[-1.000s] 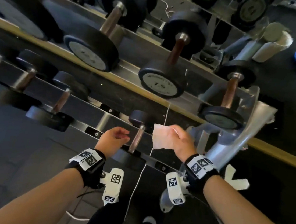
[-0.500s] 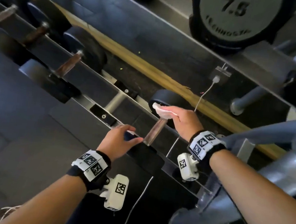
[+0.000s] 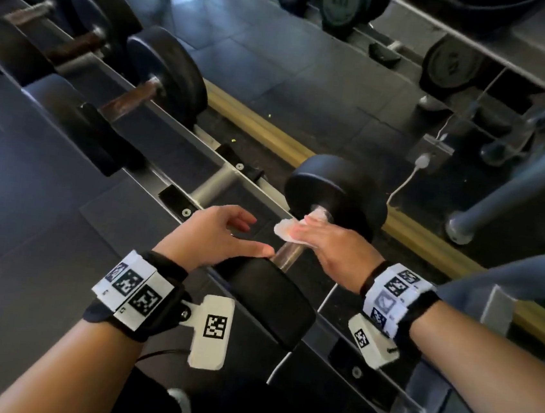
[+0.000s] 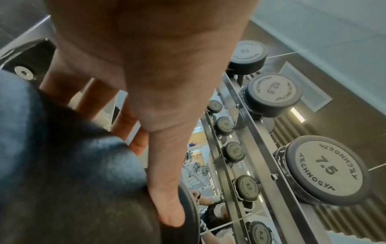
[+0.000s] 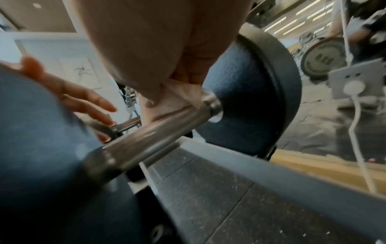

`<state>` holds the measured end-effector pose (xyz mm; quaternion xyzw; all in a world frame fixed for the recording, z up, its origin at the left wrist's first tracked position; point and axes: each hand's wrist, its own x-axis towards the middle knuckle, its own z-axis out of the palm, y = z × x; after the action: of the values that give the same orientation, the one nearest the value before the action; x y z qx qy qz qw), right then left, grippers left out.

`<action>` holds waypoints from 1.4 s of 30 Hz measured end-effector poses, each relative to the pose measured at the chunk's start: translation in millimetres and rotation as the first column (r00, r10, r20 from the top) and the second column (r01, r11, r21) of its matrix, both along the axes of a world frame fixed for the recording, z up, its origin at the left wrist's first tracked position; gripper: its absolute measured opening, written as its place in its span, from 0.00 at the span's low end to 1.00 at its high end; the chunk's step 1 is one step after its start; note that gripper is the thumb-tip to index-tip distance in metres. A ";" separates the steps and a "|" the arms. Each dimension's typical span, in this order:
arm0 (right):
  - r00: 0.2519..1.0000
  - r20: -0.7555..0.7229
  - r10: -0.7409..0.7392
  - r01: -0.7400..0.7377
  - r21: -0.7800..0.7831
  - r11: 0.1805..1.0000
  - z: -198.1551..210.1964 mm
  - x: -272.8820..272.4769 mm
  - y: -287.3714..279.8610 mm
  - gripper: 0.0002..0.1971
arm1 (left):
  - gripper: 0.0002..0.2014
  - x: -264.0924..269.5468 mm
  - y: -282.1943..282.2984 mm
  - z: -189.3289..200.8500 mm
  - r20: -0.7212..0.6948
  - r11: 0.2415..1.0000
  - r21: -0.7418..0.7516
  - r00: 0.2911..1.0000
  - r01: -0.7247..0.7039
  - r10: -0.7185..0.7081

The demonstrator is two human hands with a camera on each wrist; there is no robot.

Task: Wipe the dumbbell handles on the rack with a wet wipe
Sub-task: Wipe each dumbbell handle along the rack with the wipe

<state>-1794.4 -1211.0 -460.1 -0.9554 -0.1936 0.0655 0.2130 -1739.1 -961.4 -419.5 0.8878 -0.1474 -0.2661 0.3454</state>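
A small black dumbbell lies across the lowest rack rail (image 3: 153, 173); its steel handle (image 3: 288, 255) runs between a near head (image 3: 267, 303) and a far head (image 3: 340, 190). My right hand (image 3: 312, 230) grips a white wet wipe (image 3: 287, 231) wrapped over the far half of the handle. In the right wrist view the wipe (image 5: 179, 97) sits bunched against the handle (image 5: 158, 132) close to the far head (image 5: 250, 99). My left hand (image 3: 251, 234) rests on the near head, thumb along its top (image 4: 167, 189), fingers straight.
More dumbbells (image 3: 167, 71) line the same rail to the left. A mirror (image 3: 311, 76) with a wooden base strip (image 3: 266, 128) stands behind. A white cable and socket (image 3: 420, 161) hang right of the far head. Bigger dumbbells (image 4: 325, 170) sit on the tier above.
My right hand brought the wipe from beside the dumbbell onto its handle. My left hand moved off the handle side onto the near head. The head camera has come closer.
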 end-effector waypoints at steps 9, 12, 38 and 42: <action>0.985 0.051 0.165 -0.147 -0.257 0.955 5.3 0.6 -5.1 0.34 | 0.38 -10.2 15.8 -17.0 0.054 0.994 -0.104 0.997 -0.041 0.047; 0.992 0.128 0.017 0.013 -0.231 0.973 4.1 6.9 -10.2 0.32 | 0.36 -10.5 20.1 -20.2 0.036 0.992 -0.122 0.999 -0.034 0.038; 0.984 0.101 0.145 -0.122 -0.204 0.971 -9.5 24.6 10.7 0.12 | 0.42 -13.9 20.9 -9.6 0.004 0.995 -0.102 1.000 0.021 -0.021; 0.982 0.033 0.188 -0.187 -0.025 0.982 -12.9 14.7 15.3 0.12 | 0.42 -13.8 21.2 -7.2 -0.016 0.994 -0.102 0.999 0.027 -0.029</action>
<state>-1779.7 -1195.7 -473.0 -0.9362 -0.2857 0.0706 0.1919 -1752.9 -940.2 -426.6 0.8646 -0.1702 -0.2707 0.3877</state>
